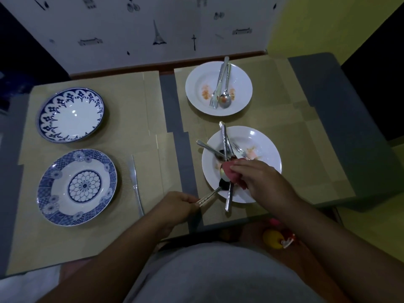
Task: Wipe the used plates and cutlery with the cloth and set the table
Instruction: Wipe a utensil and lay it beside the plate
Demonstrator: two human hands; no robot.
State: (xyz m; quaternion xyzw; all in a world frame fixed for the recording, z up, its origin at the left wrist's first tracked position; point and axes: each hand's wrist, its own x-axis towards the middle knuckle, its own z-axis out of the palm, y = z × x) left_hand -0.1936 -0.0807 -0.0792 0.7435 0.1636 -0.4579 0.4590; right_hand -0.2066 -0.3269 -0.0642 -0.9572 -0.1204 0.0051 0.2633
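My left hand [178,204] grips the handle of a spoon [211,194] whose bowl is over the near white plate [265,147]. My right hand [260,178] holds a red cloth [232,173] pressed on the spoon's bowl. Several more pieces of cutlery [225,143] lie crossed in that smeared plate. A second white plate [196,84] farther back holds a fork, knife and spoon [223,88] and orange smears. On the left stand two clean blue-patterned plates, far [71,114] and near [77,186], with a knife [135,182] lying right of the near one.
Cardboard sheets [135,99] cover the grey table. A white panel with drawings [153,29] stands along the table's back edge. A yellow toy [273,238] lies on the floor below the table's front edge, to the right of my lap.
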